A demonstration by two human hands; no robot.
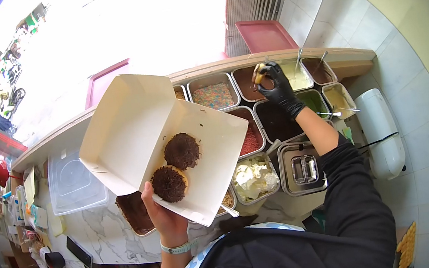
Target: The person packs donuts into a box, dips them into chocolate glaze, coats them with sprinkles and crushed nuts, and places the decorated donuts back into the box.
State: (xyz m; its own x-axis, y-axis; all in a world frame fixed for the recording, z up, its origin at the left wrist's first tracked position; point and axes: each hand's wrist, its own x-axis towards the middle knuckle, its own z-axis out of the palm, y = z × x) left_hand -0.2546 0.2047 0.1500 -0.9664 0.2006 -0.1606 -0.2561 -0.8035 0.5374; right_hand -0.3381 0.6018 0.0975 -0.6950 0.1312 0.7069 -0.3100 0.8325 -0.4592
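Observation:
My bare left hand [165,217] grips the lower edge of an open white cardboard box [222,149], thumb over its wall. Inside lie two round donuts, one [182,150] above the other [169,184], both covered in dark chocolate sprinkles. In a black glove, my right hand [279,89] pinches a light-brown donut [259,74] above the steel container of melted chocolate [243,83]. Part of that donut is hidden by the fingers, and its underside cannot be seen.
Steel containers stand in rows: colored sprinkles [213,96], red topping [249,143], white cream [255,177] and pale yellow sauce [293,72]. At left are a clear plastic tub [76,181] and a phone [80,252]. Pink trays [266,35] rest beyond the counter ledge [200,70].

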